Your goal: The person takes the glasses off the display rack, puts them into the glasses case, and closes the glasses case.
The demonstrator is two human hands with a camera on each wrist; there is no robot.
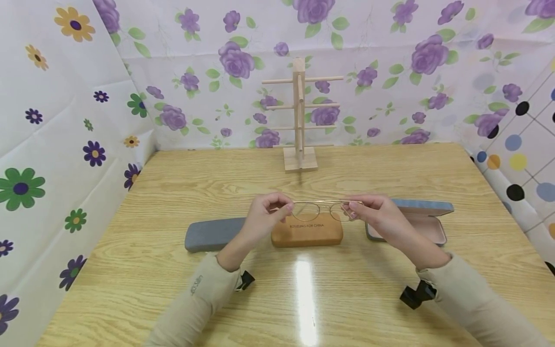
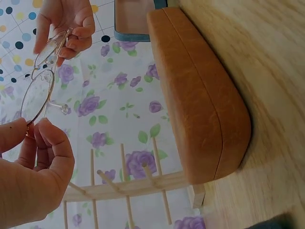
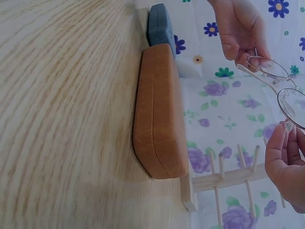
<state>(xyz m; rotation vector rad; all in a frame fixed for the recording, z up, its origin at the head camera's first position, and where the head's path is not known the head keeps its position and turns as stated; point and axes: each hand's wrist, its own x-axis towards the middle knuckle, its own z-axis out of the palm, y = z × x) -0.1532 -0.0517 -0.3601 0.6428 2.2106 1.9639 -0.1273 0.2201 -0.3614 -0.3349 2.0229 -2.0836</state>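
A pair of thin gold-rimmed eyeglasses with clear lenses is held up between both hands, above the brown case in the head view. My left hand pinches one end of the frame between thumb and fingers. At the other end, my right hand grips it the same way. A slim temple with a clear tip shows beside the lenses in the right wrist view. The brown glasses case, closed and lettered on its lid, lies on the table under the eyeglasses.
Left of the brown case lies a closed grey-blue case, partly behind the left forearm. An open blue case with a pale lining sits behind the right hand. At the table's back stands a wooden rack with several pegs, before a flowered cloth.
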